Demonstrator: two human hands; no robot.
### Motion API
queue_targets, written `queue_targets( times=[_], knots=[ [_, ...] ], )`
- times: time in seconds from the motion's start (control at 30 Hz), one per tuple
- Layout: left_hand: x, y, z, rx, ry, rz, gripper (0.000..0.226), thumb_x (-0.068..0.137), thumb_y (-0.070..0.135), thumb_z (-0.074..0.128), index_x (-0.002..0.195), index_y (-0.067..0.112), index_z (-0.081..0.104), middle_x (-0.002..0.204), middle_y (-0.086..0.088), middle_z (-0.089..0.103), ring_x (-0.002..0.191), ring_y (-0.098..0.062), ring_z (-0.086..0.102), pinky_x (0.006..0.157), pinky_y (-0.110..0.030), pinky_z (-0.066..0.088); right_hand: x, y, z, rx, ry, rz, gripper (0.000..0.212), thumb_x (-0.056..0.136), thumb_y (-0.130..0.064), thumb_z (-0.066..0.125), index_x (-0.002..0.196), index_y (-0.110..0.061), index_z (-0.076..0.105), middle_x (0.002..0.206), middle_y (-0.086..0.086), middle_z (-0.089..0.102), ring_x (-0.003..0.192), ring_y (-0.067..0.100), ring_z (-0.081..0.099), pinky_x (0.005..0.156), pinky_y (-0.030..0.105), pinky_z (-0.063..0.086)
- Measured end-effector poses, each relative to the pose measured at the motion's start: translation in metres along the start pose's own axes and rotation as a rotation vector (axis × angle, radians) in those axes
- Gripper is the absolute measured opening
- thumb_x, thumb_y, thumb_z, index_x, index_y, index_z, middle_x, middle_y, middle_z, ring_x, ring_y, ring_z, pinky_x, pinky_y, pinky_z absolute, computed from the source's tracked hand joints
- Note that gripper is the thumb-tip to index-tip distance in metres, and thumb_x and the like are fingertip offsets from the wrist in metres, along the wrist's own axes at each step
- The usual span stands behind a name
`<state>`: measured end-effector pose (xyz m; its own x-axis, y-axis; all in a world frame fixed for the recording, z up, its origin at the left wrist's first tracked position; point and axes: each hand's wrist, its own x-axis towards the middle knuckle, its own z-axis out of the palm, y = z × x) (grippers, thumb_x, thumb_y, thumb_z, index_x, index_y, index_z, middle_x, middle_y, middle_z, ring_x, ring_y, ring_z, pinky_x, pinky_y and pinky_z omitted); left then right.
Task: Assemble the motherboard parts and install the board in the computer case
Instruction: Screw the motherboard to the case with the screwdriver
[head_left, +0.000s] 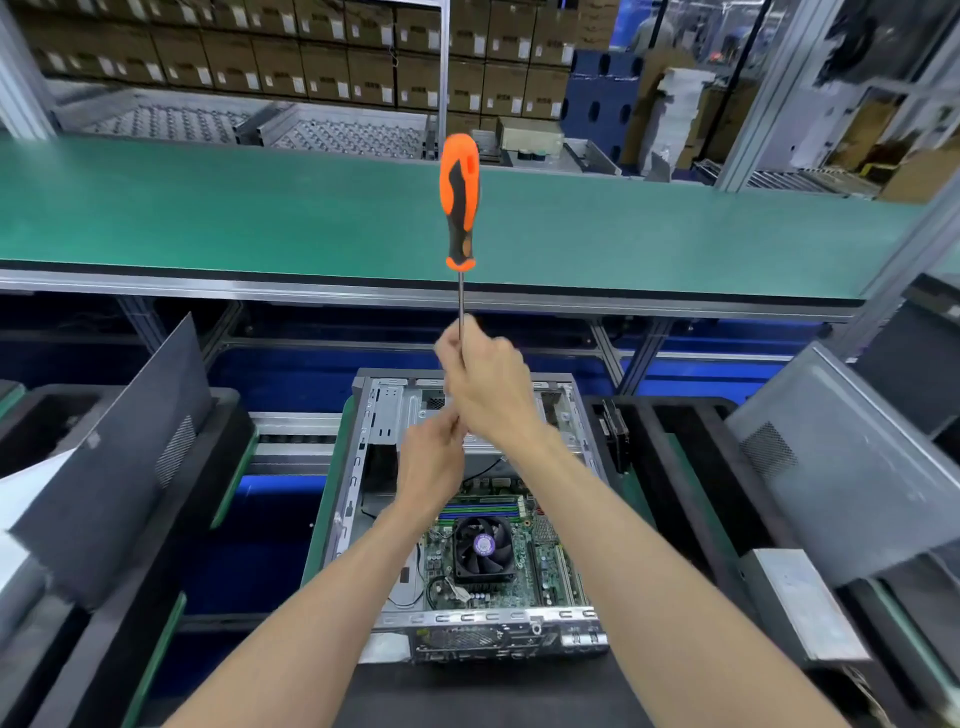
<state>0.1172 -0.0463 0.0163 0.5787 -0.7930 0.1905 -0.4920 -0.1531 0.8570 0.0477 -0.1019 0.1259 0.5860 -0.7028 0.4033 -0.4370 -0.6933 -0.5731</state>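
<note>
I am holding the screwdriver (459, 208) shaft upright in my right hand (485, 387); my left hand (434, 457) is pinching near its tip, probably seating a screw over the case (363, 467).

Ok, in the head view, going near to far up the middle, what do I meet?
Rear edge of the computer case → CPU fan → left hand → right hand gripping the shaft → orange screwdriver handle → stacked cardboard boxes.
</note>
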Motion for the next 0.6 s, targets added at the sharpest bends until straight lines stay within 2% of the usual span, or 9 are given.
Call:
queue_targets(
  times=[0.07, 0.17, 0.27, 0.37, 0.43, 0.47, 0.5, 0.53, 0.6],
  knots=[
    [0.006, 0.01, -0.003, -0.048, -0.042, 0.029, 0.031, 0.085, 0.005, 0.049, 0.057, 0.016, 0.044, 0.043, 0.003, 0.046, 0.043, -0.006, 0.029, 0.044, -0.023, 0.022, -0.016, 0.01, 0.013, 0.005, -0.003, 0.05, 0.028, 0.105, -0.025, 0.036, 0.093, -0.013, 0.058, 0.081, 0.006, 0.065, 0.076, 0.028, 0.059, 0.069, 0.041, 0.048],
    [0.003, 0.009, -0.008, -0.264, -0.217, -0.015, 0.008, 0.08, 0.008, 0.056, 0.075, 0.011, 0.062, 0.045, 0.008, 0.047, 0.042, -0.01, 0.028, 0.041, -0.023, 0.023, -0.016, 0.016, 0.014, 0.213, 0.004, 0.147, 0.034, 0.106, -0.024, 0.036, 0.087, -0.014, 0.063, 0.073, 0.004, 0.064, 0.073, 0.018, 0.062, 0.073, 0.041, 0.051],
    [-0.005, -0.007, -0.007, -0.845, -0.227, -0.424, 0.013, 0.081, 0.023, 0.064, 0.085, 0.013, 0.072, 0.052, 0.004, 0.026, 0.042, -0.012, 0.017, 0.038, -0.022, 0.018, -0.012, 0.017, 0.007, 0.433, 0.014, 0.186, 0.035, 0.105, -0.022, 0.037, 0.082, -0.011, 0.061, 0.055, -0.007, 0.053, 0.053, 0.01, 0.047, 0.062, 0.039, 0.046],
    [-0.009, -0.018, -0.007, -1.455, -0.134, -0.763, 0.043, 0.103, 0.03, 0.043, 0.1, -0.006, 0.066, 0.058, 0.005, 0.024, 0.044, -0.009, 0.021, 0.036, -0.02, 0.025, -0.019, 0.02, 0.009, 0.562, 0.021, 0.242, 0.033, 0.104, -0.02, 0.04, 0.079, -0.01, 0.059, 0.054, -0.014, 0.044, 0.055, 0.006, 0.04, 0.059, 0.029, 0.036],
    [-0.009, -0.021, -0.007, -1.624, -0.084, -0.77, 0.056, 0.106, 0.038, 0.035, 0.108, -0.01, 0.065, 0.065, -0.003, 0.045, 0.056, -0.012, 0.043, 0.051, -0.023, 0.045, -0.026, 0.022, 0.015, 0.603, -0.016, 0.316, 0.03, 0.097, -0.015, 0.047, 0.071, -0.015, 0.061, 0.051, -0.016, 0.047, 0.049, 0.002, 0.042, 0.056, 0.026, 0.033],
    [-0.011, -0.02, -0.006, -1.642, -0.081, -0.742, 0.061, 0.106, 0.041, 0.033, 0.113, -0.01, 0.065, 0.078, -0.01, 0.06, 0.071, -0.018, 0.059, 0.068, -0.03, 0.055, -0.03, 0.024, 0.018, 0.619, -0.049, 0.35, 0.027, 0.093, -0.013, 0.05, 0.068, -0.014, 0.062, 0.051, -0.015, 0.052, 0.048, 0.002, 0.047, 0.055, 0.025, 0.035],
    [-0.012, -0.019, -0.007, -1.643, -0.09, -0.711, 0.065, 0.106, 0.044, 0.03, 0.119, -0.01, 0.063, 0.098, -0.018, 0.069, 0.093, -0.025, 0.068, 0.087, -0.037, 0.055, -0.033, 0.026, 0.021, 0.637, -0.097, 0.379, 0.023, 0.088, -0.011, 0.052, 0.069, -0.011, 0.065, 0.054, -0.009, 0.06, 0.048, 0.01, 0.055, 0.053, 0.028, 0.041],
    [-0.013, -0.018, -0.008, -1.645, -0.11, -0.686, 0.068, 0.106, 0.047, 0.027, 0.125, -0.01, 0.059, 0.117, -0.024, 0.067, 0.111, -0.031, 0.066, 0.102, -0.041, 0.049, -0.037, 0.027, 0.025, 0.648, -0.153, 0.396, 0.02, 0.085, -0.008, 0.053, 0.071, -0.005, 0.067, 0.058, 0.004, 0.067, 0.052, 0.021, 0.063, 0.052, 0.032, 0.048],
    [-0.012, -0.018, -0.011, -1.682, -0.149, -0.651, 0.071, 0.105, 0.051, 0.022, 0.134, -0.008, 0.051, 0.134, -0.027, 0.058, 0.126, -0.036, 0.057, 0.115, -0.041, 0.036, -0.044, 0.033, 0.033, 0.626, -0.203, 0.411, 0.017, 0.08, -0.001, 0.055, 0.072, 0.002, 0.069, 0.064, 0.019, 0.069, 0.059, 0.029, 0.067, 0.055, 0.035, 0.053]
  ],
)
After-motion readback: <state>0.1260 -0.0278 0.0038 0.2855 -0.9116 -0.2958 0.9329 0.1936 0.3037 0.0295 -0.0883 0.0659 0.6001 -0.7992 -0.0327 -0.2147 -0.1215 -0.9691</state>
